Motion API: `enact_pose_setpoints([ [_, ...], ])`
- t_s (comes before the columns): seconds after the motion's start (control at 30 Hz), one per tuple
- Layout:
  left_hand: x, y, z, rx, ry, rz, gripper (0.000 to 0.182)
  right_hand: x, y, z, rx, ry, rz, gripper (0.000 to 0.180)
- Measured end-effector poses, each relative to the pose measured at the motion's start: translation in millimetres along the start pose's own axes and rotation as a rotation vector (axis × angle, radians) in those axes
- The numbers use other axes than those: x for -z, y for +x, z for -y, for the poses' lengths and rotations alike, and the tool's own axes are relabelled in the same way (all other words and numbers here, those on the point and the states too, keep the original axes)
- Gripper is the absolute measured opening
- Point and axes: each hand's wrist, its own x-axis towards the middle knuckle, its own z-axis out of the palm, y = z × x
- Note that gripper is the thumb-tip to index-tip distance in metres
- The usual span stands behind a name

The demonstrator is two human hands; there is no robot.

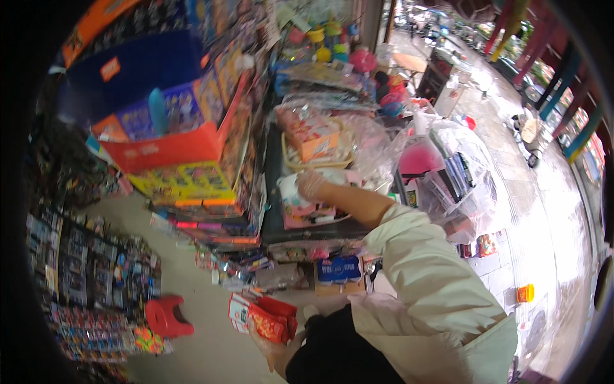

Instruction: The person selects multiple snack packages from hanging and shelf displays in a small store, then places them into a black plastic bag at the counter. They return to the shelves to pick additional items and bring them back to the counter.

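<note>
Low in front of my body, my left hand [269, 346] grips several red printed packets [276, 319] by their lower side. My right hand [311, 186], in what looks like a clear plastic glove, reaches across to a dark tabletop. Its fingers rest on a white and pink printed item [297, 209], possibly a bag or pouch; whether they pinch it is hidden by the hand. Just beyond, a cream plastic basket [316, 167] holds a clear-wrapped red and orange package [314, 137].
Stacked colourful boxes [177, 182] rise left of the dark table [288, 235]. Clear plastic bags [470, 192] with a pink item crowd the right. A red plastic stool [168, 317] stands on the floor near packed shelves [86, 264]. A yellow tub [525, 293] sits on the pavement.
</note>
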Motion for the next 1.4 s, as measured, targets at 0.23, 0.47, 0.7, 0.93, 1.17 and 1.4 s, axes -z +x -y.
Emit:
enact_pose_setpoints([
  [0.23,-7,-10,8,-0.253,0.278,-0.166,0.071,8,16,10,0.020,-0.025,0.203,0.022],
  [0.47,9,5,8,-0.153,0.085,-0.199,0.066,-6,37,1,0.101,0.103,0.251,0.041],
  [0.7,-1,2,9,-0.174,0.075,-0.119,0.073,-18,31,2,0.079,0.136,0.156,0.035],
  [0.93,22,24,14,-0.242,0.128,0.023,0.073,-15,33,-14,0.174,0.133,0.266,0.046],
  [1.17,25,34,14,-0.231,0.142,0.025,0.073,-35,65,-11,0.203,0.239,0.228,0.049],
  [1.4,6,31,26,-0.302,0.122,-0.119,0.072,-67,90,-1,0.024,0.427,0.265,0.054],
])
